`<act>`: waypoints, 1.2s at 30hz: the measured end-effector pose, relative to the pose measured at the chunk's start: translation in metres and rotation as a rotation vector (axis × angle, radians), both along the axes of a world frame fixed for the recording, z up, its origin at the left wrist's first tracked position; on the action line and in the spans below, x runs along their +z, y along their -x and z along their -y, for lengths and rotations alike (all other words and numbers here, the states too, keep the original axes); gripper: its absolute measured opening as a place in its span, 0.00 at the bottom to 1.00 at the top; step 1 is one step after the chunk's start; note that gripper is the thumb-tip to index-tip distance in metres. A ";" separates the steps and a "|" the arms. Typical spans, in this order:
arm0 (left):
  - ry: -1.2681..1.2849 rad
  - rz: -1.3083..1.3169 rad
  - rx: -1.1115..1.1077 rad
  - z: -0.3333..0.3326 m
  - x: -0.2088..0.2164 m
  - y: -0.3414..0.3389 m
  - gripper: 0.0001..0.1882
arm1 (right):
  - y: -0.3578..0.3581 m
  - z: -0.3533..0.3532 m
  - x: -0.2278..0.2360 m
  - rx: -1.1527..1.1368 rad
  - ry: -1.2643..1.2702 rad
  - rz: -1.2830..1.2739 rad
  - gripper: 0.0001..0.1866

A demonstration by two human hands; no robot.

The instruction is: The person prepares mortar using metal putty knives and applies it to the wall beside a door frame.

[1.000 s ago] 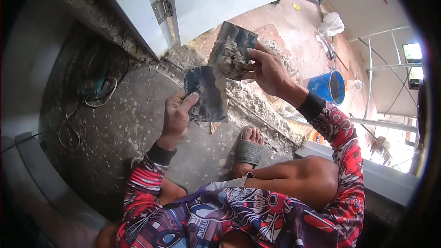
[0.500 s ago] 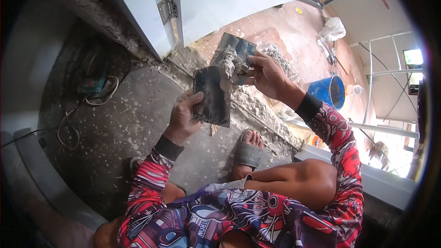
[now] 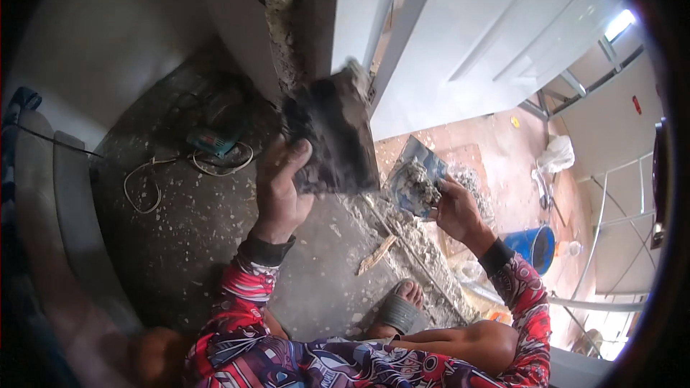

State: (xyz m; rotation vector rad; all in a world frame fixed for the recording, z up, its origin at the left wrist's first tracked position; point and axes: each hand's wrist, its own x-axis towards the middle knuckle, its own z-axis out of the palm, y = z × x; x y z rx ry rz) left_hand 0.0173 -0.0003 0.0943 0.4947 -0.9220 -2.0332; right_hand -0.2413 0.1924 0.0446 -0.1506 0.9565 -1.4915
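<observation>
My left hand grips a flat, dark rectangular plate by its near edge, thumb on top. The plate is smeared with grey and blurred by motion; a dab of wet mortar sits at its far edge. It is raised in front of the white door frame and the rough broken wall edge; whether it touches them I cannot tell. Lower and to the right, my right hand is closed on a second blue-grey plate, which carries a heap of mortar.
A white door stands ajar at upper right. A green power tool with a pale cord lies on the spattered floor at left. Rubble lines the threshold, beside my sandalled foot. Right: a blue bucket and metal framing.
My left hand has raised its plate up toward the door frame, away from the other plate. The right plate with mortar now sits lower and farther right. The view has shifted left.
</observation>
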 end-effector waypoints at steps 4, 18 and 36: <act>0.739 0.368 0.720 0.022 0.011 0.022 0.07 | 0.003 -0.003 0.007 -0.024 -0.029 -0.050 0.20; 1.348 0.675 1.296 0.055 0.033 0.108 0.35 | 0.011 -0.014 0.003 0.014 0.015 0.023 0.18; 1.410 0.626 1.113 0.068 0.012 0.097 0.30 | 0.007 -0.012 0.011 0.016 -0.036 -0.076 0.19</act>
